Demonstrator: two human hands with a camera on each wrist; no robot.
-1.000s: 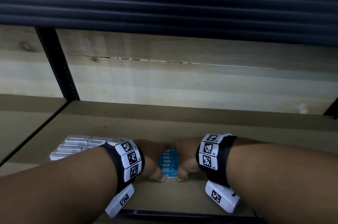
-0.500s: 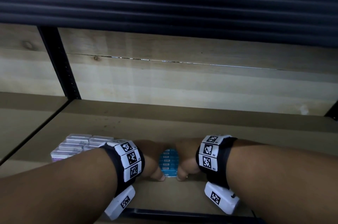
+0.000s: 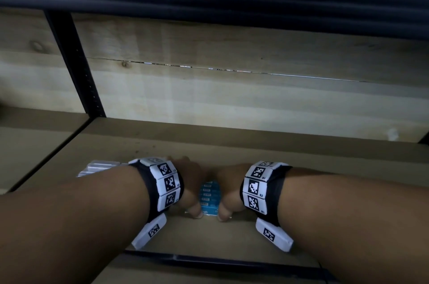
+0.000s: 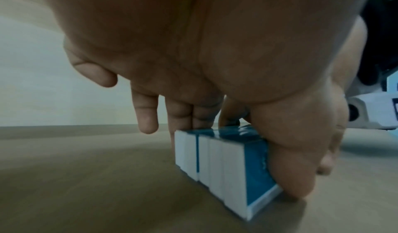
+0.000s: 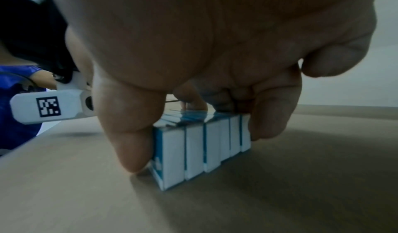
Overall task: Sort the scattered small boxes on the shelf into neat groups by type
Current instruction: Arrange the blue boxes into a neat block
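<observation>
Glossy blue boxes, both hands pinching

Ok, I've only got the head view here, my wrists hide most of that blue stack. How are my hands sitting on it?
Observer: Your left hand has its thumb flat against the near end of the blue boxes.
Operator: And the right?
Observer: Your right hand pinches the row lengthwise, thumb at the near end, fingers at the far end.
Operator: Are the boxes flat?
Observer: No, they stand on edge, side by side, on the shelf.
</observation>
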